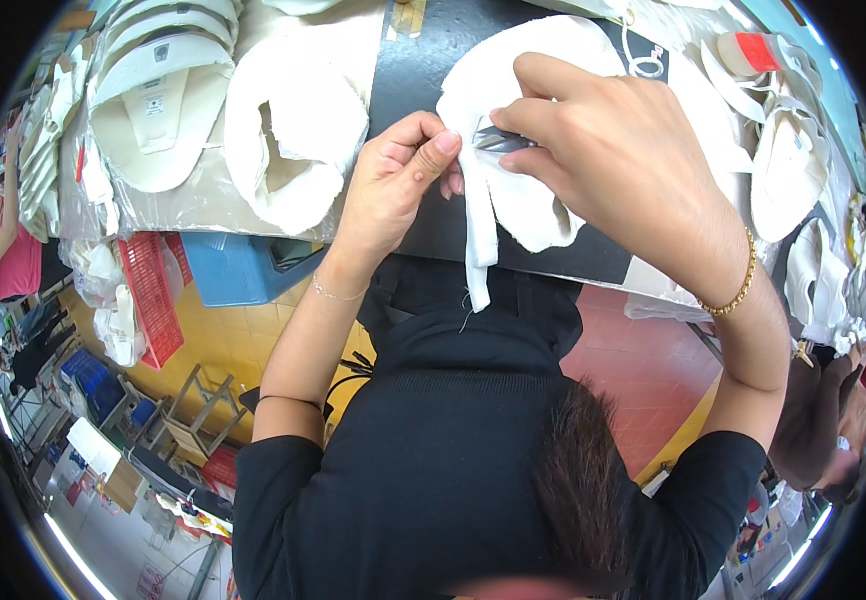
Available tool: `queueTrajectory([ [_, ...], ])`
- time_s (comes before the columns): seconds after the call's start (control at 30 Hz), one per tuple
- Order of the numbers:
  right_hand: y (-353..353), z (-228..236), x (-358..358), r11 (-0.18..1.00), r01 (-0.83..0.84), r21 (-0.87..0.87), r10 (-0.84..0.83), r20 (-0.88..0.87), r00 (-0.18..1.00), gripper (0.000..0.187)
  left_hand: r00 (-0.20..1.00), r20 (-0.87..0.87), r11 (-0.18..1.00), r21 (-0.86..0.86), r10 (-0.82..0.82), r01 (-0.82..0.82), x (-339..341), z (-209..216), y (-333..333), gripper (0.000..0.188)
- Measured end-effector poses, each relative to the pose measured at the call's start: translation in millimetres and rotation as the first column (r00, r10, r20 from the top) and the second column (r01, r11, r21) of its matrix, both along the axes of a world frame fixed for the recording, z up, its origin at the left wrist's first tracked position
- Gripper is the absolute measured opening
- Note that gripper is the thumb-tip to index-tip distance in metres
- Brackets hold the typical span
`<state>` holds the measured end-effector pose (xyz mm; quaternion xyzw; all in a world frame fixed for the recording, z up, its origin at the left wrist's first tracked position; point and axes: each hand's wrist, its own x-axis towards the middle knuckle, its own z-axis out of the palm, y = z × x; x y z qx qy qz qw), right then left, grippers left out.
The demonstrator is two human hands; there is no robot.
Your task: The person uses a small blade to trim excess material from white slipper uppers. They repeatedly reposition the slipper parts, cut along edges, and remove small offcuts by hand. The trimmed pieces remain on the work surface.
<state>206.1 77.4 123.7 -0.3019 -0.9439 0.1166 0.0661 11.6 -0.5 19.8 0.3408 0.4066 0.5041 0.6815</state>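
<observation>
A white padded fabric piece (538,215) lies in front of me, with a narrow white strip (480,235) hanging from its near edge over the table's side. My left hand (388,185) is closed in a pinch on the fabric's left edge, at the top of the strip. My right hand (603,130) grips small dark metal thread snips (498,141), their tip pointing left against the fabric close to the left fingertips. Loose threads trail from the strip's lower end. The fingers hide part of the snips.
A black board (578,262) lies under the work. To its left are another white fabric piece (328,105) and stacked white shoe-like pieces (158,130). A blue bin (223,270) and red crate (153,310) stand below the table edge. A person in pink (3,260) is far left.
</observation>
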Motion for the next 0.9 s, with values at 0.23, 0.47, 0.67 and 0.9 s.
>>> queueTrajectory([
  [0.23, 1, 10, -10, 0.994, -0.074, 0.081, 0.065, 0.107, 0.992, 0.018, 0.992, -0.119, 0.999, 0.008, -0.029, 0.031, 2, 9, 0, 0.023],
  [0.47, -1, 27, -17, 0.986, -0.139, 0.096, 0.127, 0.127, 0.984, 0.014, 0.984, -0.177, 0.999, 0.03, -0.028, 0.033, 5, 16, 0, 0.024],
  [0.67, 1, 12, -16, 0.98, -0.147, 0.135, 0.155, -0.05, 0.987, 0.008, 0.976, -0.217, 0.999, 0.036, -0.02, 0.028, 5, 16, 0, 0.023],
  [0.9, -4, -13, -4, 0.999, -0.03, 0.022, 0.031, -0.027, 0.999, 0.008, 0.986, -0.151, 0.997, 0.013, -0.077, 0.079, -2, 0, -1, 0.022],
])
